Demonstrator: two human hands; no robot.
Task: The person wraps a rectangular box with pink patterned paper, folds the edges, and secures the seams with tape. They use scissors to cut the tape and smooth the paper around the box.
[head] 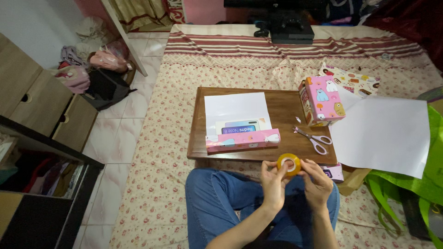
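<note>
Both hands hold a yellow roll of clear tape [289, 164] just in front of the wooden table's near edge [198, 152]. My left hand [273, 183] pinches the roll's left side, fingertips on its rim. My right hand [317, 182] grips the right side. On the table lies a box [240, 127] partly wrapped in paper: white sheet [235, 107] behind it, pink patterned flap [242, 140] folded up against its front. Pink-handled scissors [316, 139] rest to the right. A pink wrapped box [323, 101] stands upright at the table's right end.
A large white sheet of paper [383, 133] hangs off the table's right side, with patterned wrapping paper [353, 82] behind. Green bag [415, 184] at right. Wooden drawers [41, 106] and a heap of bags [97, 74] at left. My knees in jeans [217, 198] sit under the hands.
</note>
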